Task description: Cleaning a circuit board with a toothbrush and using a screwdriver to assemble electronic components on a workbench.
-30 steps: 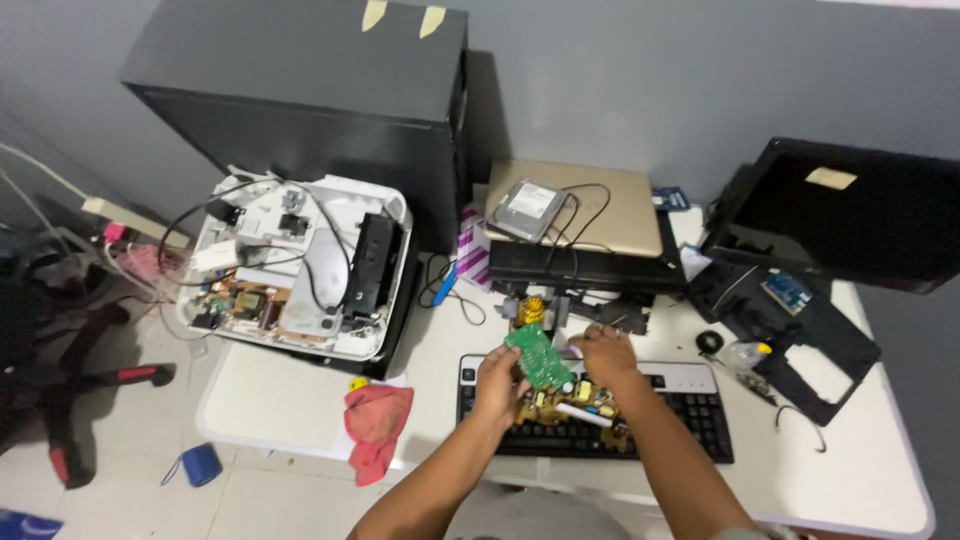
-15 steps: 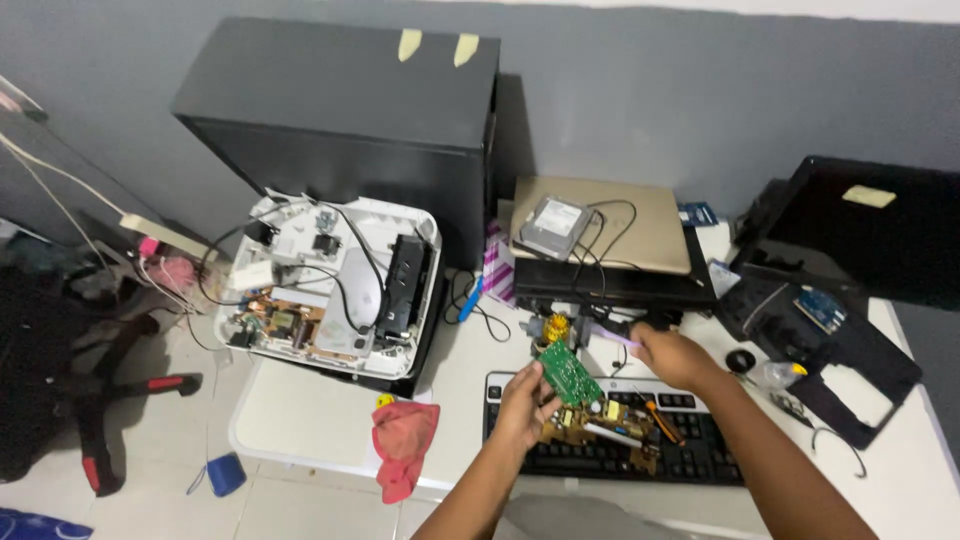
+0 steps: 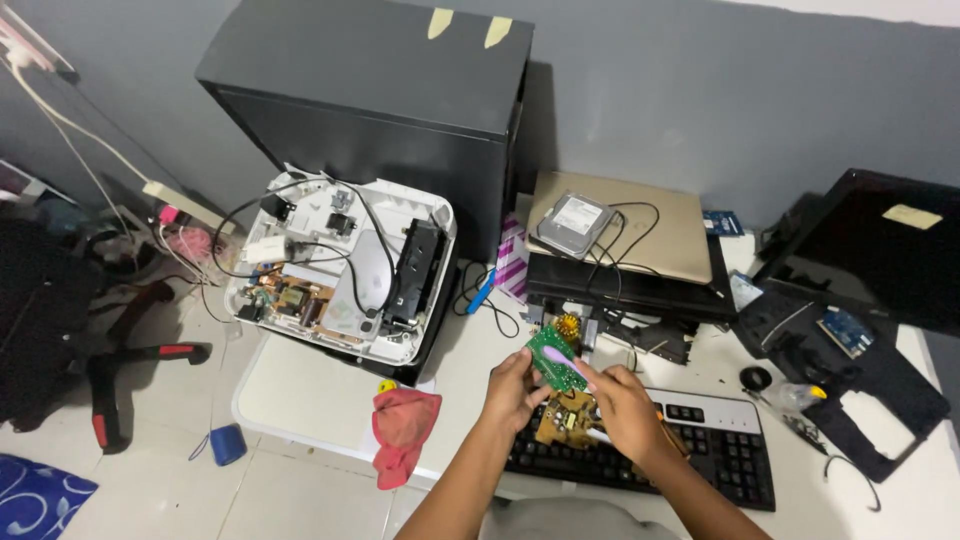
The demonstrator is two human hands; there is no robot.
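On the far left, a black office chair [image 3: 60, 330] stands on the tiled floor, with a small blue object [image 3: 227, 443] lying below the corner of the table [image 3: 300, 395]. On that corner sits an opened white appliance [image 3: 340, 270], its wiring and boards exposed, leaning against a black computer tower [image 3: 400, 110]. Its loose cables hang toward the edge, so a bump could probably drag the whole shell off. A red cloth [image 3: 403, 430] droops over the table's front edge and looks ready to slide down.

The left hand [image 3: 512, 392] has its fingers pinched around the lower edge of a small green circuit board [image 3: 556, 360], holding it tilted up above the table, just over a brown circuit board [image 3: 565, 420] lying on the black keyboard [image 3: 690, 455]. The right hand [image 3: 622, 405] meets the green board from the other side, fingers curled, thumb and forefinger touching its right edge; whether it also holds something thin beneath I cannot tell. Gripped only at the edges, the board could slip and drop onto the brown one, bending parts or scratching tracks. Bare fingers on the components may also harm them.

Further right, a hard drive [image 3: 578, 213] rests on stacked laptops [image 3: 625, 255], its cable trailing near the hands, where a snag seems likely. A dismantled black casing [image 3: 850, 370] lies at the far right.
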